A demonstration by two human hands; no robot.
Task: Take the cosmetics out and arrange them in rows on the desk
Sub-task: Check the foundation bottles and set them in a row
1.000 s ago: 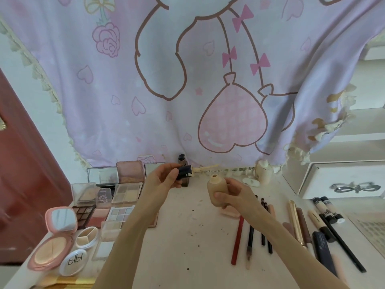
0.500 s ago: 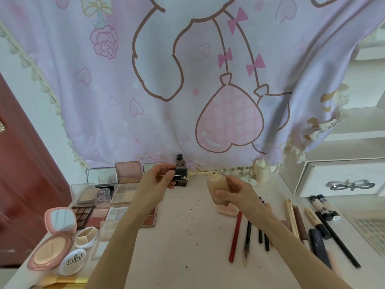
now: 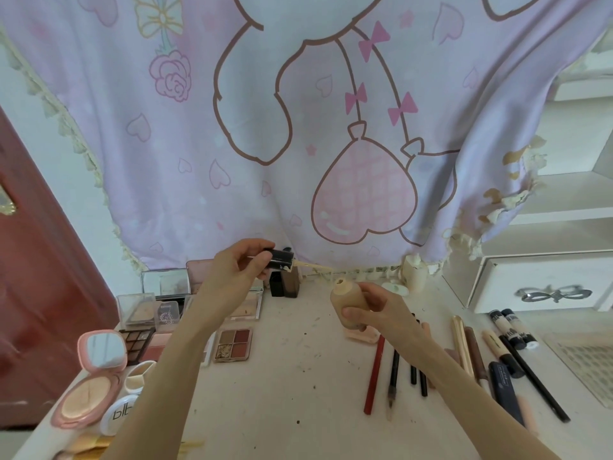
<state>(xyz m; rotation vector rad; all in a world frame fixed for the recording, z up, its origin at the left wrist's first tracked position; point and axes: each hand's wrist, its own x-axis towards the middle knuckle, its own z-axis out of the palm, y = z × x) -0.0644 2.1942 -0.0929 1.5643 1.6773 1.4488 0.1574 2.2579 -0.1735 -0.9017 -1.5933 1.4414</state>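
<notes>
My right hand (image 3: 371, 307) grips a beige foundation bottle (image 3: 348, 302), open at its neck, above the white desk (image 3: 292, 393). My left hand (image 3: 238, 270) pinches the bottle's black cap (image 3: 280, 261), whose cream-coated wand (image 3: 315, 266) points right toward the bottle's mouth without touching it. Eyeshadow palettes (image 3: 234, 343) and powder compacts (image 3: 89, 390) lie in rows at the left. Pencils (image 3: 374, 376) and tubes (image 3: 504, 356) lie in a row at the right.
A dark brown bottle (image 3: 288, 283) stands at the back of the desk behind my left hand. A purple cartoon curtain (image 3: 298, 127) hangs behind. A white drawer unit (image 3: 544, 283) stands at the right, a red door (image 3: 36, 293) at the left.
My left hand with the cap and wand has lifted slightly and drawn a little left, away from the bottle mouth. The right hand keeps the bottle almost still.
</notes>
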